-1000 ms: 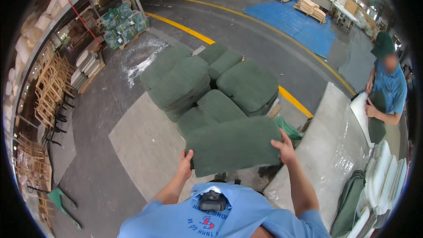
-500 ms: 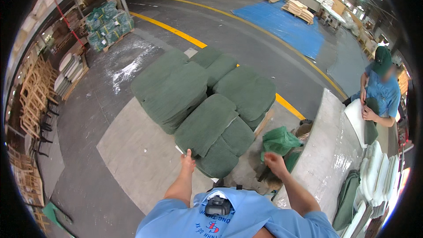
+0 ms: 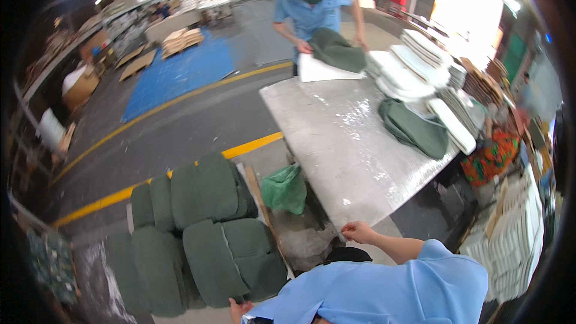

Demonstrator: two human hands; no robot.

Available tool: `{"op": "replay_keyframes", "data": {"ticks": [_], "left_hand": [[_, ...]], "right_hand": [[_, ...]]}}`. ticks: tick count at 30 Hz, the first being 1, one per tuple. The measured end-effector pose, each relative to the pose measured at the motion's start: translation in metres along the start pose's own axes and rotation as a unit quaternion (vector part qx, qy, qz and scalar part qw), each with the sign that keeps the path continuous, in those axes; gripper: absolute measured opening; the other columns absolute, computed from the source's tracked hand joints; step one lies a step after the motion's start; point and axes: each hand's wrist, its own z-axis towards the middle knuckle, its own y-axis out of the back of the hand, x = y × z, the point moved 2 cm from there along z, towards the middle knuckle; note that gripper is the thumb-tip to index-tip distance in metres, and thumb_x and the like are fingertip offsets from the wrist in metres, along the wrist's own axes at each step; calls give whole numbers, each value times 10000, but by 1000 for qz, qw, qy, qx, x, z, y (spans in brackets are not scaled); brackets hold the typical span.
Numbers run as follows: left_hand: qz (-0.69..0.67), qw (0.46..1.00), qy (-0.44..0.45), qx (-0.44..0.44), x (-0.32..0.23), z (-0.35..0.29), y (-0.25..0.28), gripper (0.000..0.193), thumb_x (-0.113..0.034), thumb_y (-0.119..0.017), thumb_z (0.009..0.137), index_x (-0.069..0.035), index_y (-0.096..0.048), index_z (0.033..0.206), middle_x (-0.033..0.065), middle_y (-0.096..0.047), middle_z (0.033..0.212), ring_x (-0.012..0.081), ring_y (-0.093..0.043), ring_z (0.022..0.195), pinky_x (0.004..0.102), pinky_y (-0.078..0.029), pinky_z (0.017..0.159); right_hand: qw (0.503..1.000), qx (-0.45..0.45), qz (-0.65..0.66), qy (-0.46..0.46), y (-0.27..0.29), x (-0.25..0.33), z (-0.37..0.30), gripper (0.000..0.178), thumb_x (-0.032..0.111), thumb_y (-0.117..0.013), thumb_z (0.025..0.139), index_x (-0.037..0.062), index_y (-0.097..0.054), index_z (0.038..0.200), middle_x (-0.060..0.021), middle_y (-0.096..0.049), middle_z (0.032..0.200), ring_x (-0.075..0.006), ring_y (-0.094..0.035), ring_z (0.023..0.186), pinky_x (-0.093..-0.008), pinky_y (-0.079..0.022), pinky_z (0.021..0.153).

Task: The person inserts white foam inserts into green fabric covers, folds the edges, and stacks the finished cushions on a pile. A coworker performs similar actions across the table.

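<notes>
Beside my left side stand several stacks of dark green fabric cushion covers (image 3: 231,261) on a low pallet. My left hand (image 3: 240,310) is at the near lower edge of the closest stack; its fingers look extended, touching or almost touching the fabric. At the near corner of a plastic-covered work table (image 3: 336,162) is my right hand (image 3: 359,232). Its fingers are bent together; whether anything small is between them cannot be made out. A crumpled green plastic bag (image 3: 285,189) lies between the stacks and the table.
Across the table a co-worker (image 3: 315,6) in a blue shirt handles a green cover (image 3: 337,50) over a white pad (image 3: 327,70). White foam pads (image 3: 414,66) and another green cover (image 3: 413,127) lie at the table's right. A tall white stack (image 3: 510,234) stands right of me.
My view has swung to the right, bringing the table and co-worker to the middle. My right hand is now at the table corner; my left stays by the near green stack.
</notes>
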Motion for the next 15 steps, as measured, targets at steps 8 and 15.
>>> {"op": "replay_keyframes", "data": {"ticks": [8, 15], "left_hand": [[360, 930, 1, 72, 7, 1, -94, 615, -515, -689, 1018, -36, -552, 1380, 140, -647, 1363, 269, -664, 1090, 414, -562, 896], [588, 794, 24, 156, 55, -20, -187, 579, -497, -679, 1029, -33, -571, 1359, 135, -668, 1330, 257, -671, 1077, 398, -561, 900]], "right_hand": [[986, -130, 71, -71, 27, -71, -42, 259, 246, -722, 973, 27, -772, 1101, -72, -781, 895, -152, -724, 734, -323, -603, 725], [946, -159, 14, -281, 50, -222, -149, 338, 385, -703, 917, 97, -804, 1063, -59, -776, 834, -182, -727, 687, -354, -600, 638]]}}
